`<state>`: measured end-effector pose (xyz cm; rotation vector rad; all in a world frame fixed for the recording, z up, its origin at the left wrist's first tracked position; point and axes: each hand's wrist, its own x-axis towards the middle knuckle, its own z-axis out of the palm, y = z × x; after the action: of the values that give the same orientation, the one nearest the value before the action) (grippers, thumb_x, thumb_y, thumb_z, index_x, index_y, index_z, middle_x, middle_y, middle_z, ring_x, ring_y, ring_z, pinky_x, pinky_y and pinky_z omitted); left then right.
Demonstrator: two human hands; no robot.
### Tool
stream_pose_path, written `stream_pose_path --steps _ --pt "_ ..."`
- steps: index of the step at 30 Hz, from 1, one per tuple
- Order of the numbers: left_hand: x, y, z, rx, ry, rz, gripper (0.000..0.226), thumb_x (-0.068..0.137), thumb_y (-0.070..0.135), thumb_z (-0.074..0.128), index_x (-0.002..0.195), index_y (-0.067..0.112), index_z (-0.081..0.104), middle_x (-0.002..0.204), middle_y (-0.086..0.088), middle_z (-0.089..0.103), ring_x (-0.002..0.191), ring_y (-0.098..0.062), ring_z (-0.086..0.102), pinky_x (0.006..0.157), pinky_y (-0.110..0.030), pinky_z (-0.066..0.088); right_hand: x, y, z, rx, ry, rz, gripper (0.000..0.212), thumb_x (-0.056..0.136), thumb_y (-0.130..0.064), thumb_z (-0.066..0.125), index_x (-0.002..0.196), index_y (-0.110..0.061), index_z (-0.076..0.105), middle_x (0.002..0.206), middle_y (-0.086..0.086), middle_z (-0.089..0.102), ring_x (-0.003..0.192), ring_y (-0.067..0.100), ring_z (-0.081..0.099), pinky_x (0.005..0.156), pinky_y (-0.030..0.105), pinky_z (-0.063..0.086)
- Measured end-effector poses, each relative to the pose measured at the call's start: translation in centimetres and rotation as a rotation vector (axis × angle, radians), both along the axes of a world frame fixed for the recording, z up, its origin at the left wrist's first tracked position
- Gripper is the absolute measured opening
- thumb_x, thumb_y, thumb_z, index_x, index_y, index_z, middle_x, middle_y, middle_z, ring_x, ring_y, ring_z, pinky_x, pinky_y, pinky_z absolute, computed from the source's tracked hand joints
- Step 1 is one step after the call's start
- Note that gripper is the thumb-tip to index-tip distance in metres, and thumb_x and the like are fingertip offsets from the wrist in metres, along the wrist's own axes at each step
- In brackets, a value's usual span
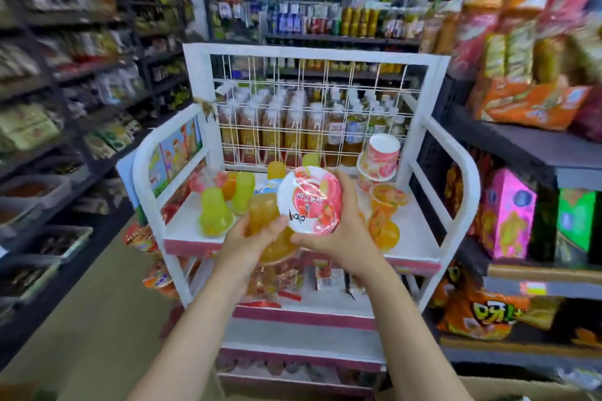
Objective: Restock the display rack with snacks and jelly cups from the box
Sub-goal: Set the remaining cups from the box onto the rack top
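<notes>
- Pink-lidded jelly cup [309, 200] held above the white display rack's [462, 179] top shelf, lid facing the camera.
- Gripped by right hand [338, 238] from below.
- Amber jelly cup [264, 212] clasped in left hand [250, 238], touching the pink one.
- Yellow jelly cups [215, 213] upside down on the shelf behind.

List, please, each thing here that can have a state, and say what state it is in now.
left hand: grips an amber jelly cup, held tilted.
right hand: holds a pink-lidded cup, lid sealed, facing the camera.
pink cups at the top shelf's back right: stacked upside down.
yellow jelly cups: standing upside down on the shelf.
display rack: top shelf partly stocked.
</notes>
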<state>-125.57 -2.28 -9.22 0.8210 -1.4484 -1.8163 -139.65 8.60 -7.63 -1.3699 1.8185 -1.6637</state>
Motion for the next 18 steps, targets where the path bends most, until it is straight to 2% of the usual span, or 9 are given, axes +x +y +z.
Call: stream_pose_path --steps 2,5,8,10,12,14,16,18 --pt "-2.4 -1.3 0.3 -0.043 -0.021 -0.001 0.06 0.048 0.053 0.086 0.101 0.028 0.074 0.101 0.0 0.077 0.097 -0.025 0.072 0.097 -0.049 0.053 -3.1 -1.5 -0.2 0.0 0.019 -0.013 0.11 0.064 -0.008 0.092 0.145 -0.018 0.018 0.13 -0.025 0.038 0.111 -0.026 0.045 0.09 0.003 0.039" --pt "-5.1 -3.4 0.7 -0.115 -0.093 0.032 0.059 0.05 0.052 0.088 0.101 0.026 0.072 0.097 0.003 0.077 0.097 -0.023 0.072 0.093 -0.043 0.054 -7.0 -4.5 -0.9 -0.01 -0.045 -0.028 0.095 0.06 -0.016 0.095 0.133 -0.016 0.035 0.124 -0.013 0.054 0.11 -0.009 0.056 0.091 0.015 0.045" --pt "-6.5 -5.4 1.1 -0.174 -0.151 0.113 0.057 0.054 0.05 0.091 0.101 0.026 0.072 0.094 0.008 0.077 0.093 -0.013 0.072 0.087 -0.035 0.055 -9.2 -8.2 -1.2 -0.01 -0.064 -0.039 0.091 0.057 -0.017 0.096 0.126 -0.032 0.039 0.119 -0.021 0.051 0.105 -0.016 0.054 0.085 0.006 0.042" --pt "-6.7 -6.8 1.0 -0.198 -0.165 0.209 0.045 0.062 0.046 0.089 0.1 0.028 0.072 0.091 0.012 0.076 0.089 -0.008 0.072 0.081 -0.03 0.054 -10.1 -11.0 -1.5 -0.023 -0.076 -0.038 0.088 0.054 -0.02 0.098 0.117 -0.038 0.041 0.121 -0.014 0.055 0.107 -0.007 0.057 0.084 0.009 0.045" --pt "-6.1 -8.4 0.9 -0.207 -0.172 0.299 0.037 0.072 0.042 0.082 0.106 0.03 0.07 0.096 0.011 0.076 0.093 -0.011 0.071 0.082 -0.03 0.054 -10.5 -13.6 -1.2 -0.026 -0.088 -0.06 0.083 0.053 -0.025 0.098 0.114 -0.037 0.042 0.119 -0.009 0.057 0.105 0.001 0.059 0.081 0.011 0.047" --pt "-5.1 -10.0 0.9 -0.228 -0.142 0.325 0.043 0.079 0.042 0.08 0.118 0.029 0.067 0.108 0.008 0.073 0.103 -0.013 0.069 0.089 -0.032 0.054 -10.6 -16.0 -0.3 -0.008 -0.095 -0.057 0.079 0.057 -0.028 0.095 0.114 -0.033 0.042 0.111 -0.014 0.056 0.099 -0.001 0.059 0.075 0.008 0.046" --pt "-4.2 -11.8 1.0 -0.268 -0.118 0.348 0.06 0.075 0.051 0.08 0.128 0.031 0.062 0.122 0.01 0.068 0.113 -0.011 0.064 0.097 -0.035 0.051 -10.7 -18.5 0.4 0.007 -0.082 -0.039 0.076 0.058 -0.03 0.094 0.114 -0.032 0.042 0.109 -0.014 0.056 0.098 -0.001 0.059 0.075 0.008 0.047" --pt "-3.5 -13.6 1.3 -0.299 -0.166 0.4 0.078 0.068 0.064 0.08 0.135 0.033 0.056 0.135 0.011 0.059 0.123 -0.009 0.056 0.104 -0.039 0.047 -10.5 -21.2 1.1 0.005 -0.087 -0.055 0.078 0.052 -0.043 0.092 0.115 -0.033 0.047 0.119 -0.004 0.056 0.106 0.009 0.06 0.087 0.021 0.052"
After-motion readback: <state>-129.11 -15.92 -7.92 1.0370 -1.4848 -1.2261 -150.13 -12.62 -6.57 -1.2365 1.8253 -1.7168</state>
